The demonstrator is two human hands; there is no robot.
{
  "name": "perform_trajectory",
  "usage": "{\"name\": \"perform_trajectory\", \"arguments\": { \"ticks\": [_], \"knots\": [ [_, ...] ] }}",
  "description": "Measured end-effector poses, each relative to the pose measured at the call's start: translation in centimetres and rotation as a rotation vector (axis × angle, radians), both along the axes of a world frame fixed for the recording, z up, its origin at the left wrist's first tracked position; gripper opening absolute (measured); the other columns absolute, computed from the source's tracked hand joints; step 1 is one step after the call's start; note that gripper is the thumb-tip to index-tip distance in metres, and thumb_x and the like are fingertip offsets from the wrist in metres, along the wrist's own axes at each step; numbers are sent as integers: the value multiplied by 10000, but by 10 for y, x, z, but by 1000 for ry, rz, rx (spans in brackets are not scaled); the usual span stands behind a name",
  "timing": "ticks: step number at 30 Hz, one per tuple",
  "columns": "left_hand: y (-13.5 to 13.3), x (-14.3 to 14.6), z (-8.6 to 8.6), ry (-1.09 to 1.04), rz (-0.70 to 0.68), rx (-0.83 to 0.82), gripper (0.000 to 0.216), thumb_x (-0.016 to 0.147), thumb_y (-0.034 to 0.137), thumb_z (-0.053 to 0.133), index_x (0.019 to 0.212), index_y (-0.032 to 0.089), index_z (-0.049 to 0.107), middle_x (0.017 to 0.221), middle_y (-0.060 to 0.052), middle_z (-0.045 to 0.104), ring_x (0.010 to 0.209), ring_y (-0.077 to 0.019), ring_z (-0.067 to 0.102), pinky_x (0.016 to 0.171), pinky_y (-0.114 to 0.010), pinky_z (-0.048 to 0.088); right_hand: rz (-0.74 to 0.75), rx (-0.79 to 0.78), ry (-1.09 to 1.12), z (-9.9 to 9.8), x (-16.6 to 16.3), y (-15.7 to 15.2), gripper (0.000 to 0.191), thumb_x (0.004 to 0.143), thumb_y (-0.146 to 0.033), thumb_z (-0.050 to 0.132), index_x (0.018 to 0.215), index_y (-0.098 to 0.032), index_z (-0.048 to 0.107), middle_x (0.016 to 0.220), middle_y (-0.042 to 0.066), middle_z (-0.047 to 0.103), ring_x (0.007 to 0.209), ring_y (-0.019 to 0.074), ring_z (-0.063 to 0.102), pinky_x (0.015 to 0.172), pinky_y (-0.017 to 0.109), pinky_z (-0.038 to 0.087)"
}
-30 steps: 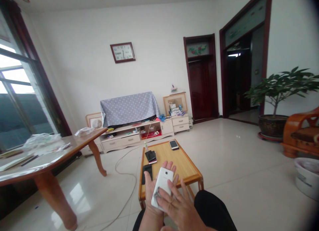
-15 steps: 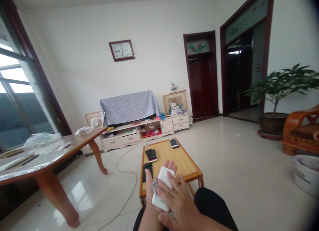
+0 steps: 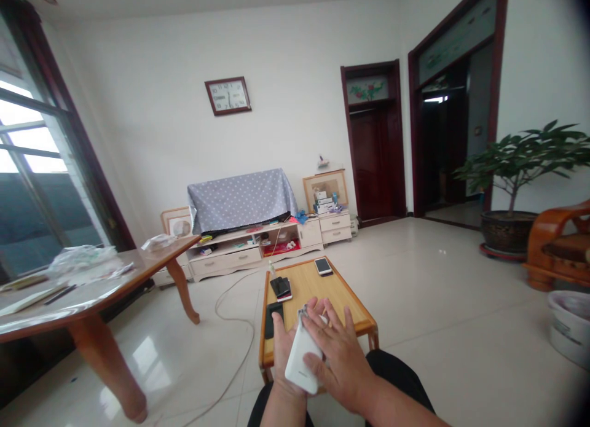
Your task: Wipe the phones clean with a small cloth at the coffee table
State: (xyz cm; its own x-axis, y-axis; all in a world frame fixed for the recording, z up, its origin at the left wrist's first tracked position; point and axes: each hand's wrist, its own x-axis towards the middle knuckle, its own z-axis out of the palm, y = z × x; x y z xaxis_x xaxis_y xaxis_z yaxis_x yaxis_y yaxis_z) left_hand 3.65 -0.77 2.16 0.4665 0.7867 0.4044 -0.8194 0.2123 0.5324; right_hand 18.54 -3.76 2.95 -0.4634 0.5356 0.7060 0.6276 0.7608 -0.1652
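Observation:
A white smartphone (image 3: 298,360) lies back-up on the palm of my left hand (image 3: 283,364), whose thumb stands away from its left edge. My right hand (image 3: 343,364) rests over the phone's upper right part, fingers stretched forward and thumb on the back cover. From under those fingertips, by the phone's top end, pokes a small grey cloth (image 3: 303,311); most of it is hidden. Beyond my hands, a low wooden table (image 3: 343,298) bears a white-fronted phone (image 3: 323,266) at the far end and a stack of dark phones (image 3: 281,287) along the left side. Another black phone (image 3: 273,319) lies nearer.
A small bottle (image 3: 271,269) stands at the table's far left corner. To the left is a larger table (image 3: 152,264) with plastic bags (image 3: 83,260). A cable (image 3: 252,329) runs over the floor. On the right are a white bucket (image 3: 569,329) and a potted plant (image 3: 509,230).
My right hand and the grey cloth have slid from the phone's left middle up to its top end. More of the phone's lower back shows now.

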Motion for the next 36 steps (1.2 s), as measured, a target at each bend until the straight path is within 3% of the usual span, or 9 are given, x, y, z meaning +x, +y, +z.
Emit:
{"name": "perform_trajectory", "arguments": {
  "ticks": [2, 5, 7, 13, 19, 25, 31, 36],
  "knots": [
    [1, 0, 2, -11, 4, 22, 897, 888, 785, 109, 1480, 200, 441, 1620, -77, 286, 1536, -273, 35, 1244, -450, 23, 25, 12, -12, 1, -2, -3, 678, 958, -609, 460, 1535, -271, 348, 1555, 29, 389, 1491, 375, 201, 1180, 681, -15],
    [5, -6, -1, -30, 19, 11, 918, 873, 804, 102, 1493, 204, 416, 1635, -57, 238, 1538, -260, 4, 1243, -473, 22, 198, 169, -102, -8, -7, -14, 761, 908, -700, 476, 1521, -260, 377, 1546, -12, 402, 1501, 365, 157, 1169, 606, -191],
    [7, -9, -5, -29, 25, -13, 936, 863, 817, 111, 1509, 198, 384, 1641, -65, 217, 1537, -267, -9, 1240, -493, 28, 256, 207, -134, -12, -9, -16, 772, 901, -713, 475, 1520, -262, 378, 1546, -24, 401, 1504, 364, 142, 1153, 595, -233],
    [6, -7, -7, -31, 63, -47, 923, 878, 794, 125, 1524, 175, 354, 1636, -85, 234, 1536, -282, 61, 1250, -480, 19, 44, -42, -51, -1, -2, 1, 664, 976, -579, 444, 1545, -259, 322, 1583, 35, 339, 1501, 379, 153, 1169, 702, -3],
    [2, -10, -1, -73, 80, -33, 974, 839, 841, 103, 1558, 204, 257, 1638, -79, 224, 1539, -263, 29, 1240, -524, 37, 222, 146, -118, -13, -6, -12, 757, 904, -694, 491, 1521, -271, 375, 1538, 2, 428, 1486, 372, 218, 1194, 657, -27],
    [1, -11, 5, -70, 85, -9, 933, 867, 810, 121, 1552, 196, 280, 1649, -71, 178, 1538, -281, 13, 1245, -493, 1, -19, 17, 20, -1, 1, 7, 663, 976, -552, 453, 1553, -264, 300, 1572, 82, 369, 1485, 381, 221, 1147, 720, 132],
    [2, -15, 6, -92, 113, 33, 896, 877, 790, 98, 1552, 227, 277, 1656, -54, 152, 1539, -268, -2, 1234, -525, -24, 137, 204, -82, -24, -1, -6, 754, 925, -653, 476, 1545, -253, 324, 1529, 72, 442, 1466, 389, 268, 1164, 688, 140],
    [1, -10, 8, -78, 108, 12, 898, 872, 801, 111, 1559, 241, 252, 1663, -46, 111, 1539, -259, -23, 1235, -500, -44, 9, 29, -3, -7, 4, 6, 697, 968, -566, 457, 1559, -243, 280, 1582, 83, 350, 1494, 385, 181, 1145, 724, 128]
  ]
}}
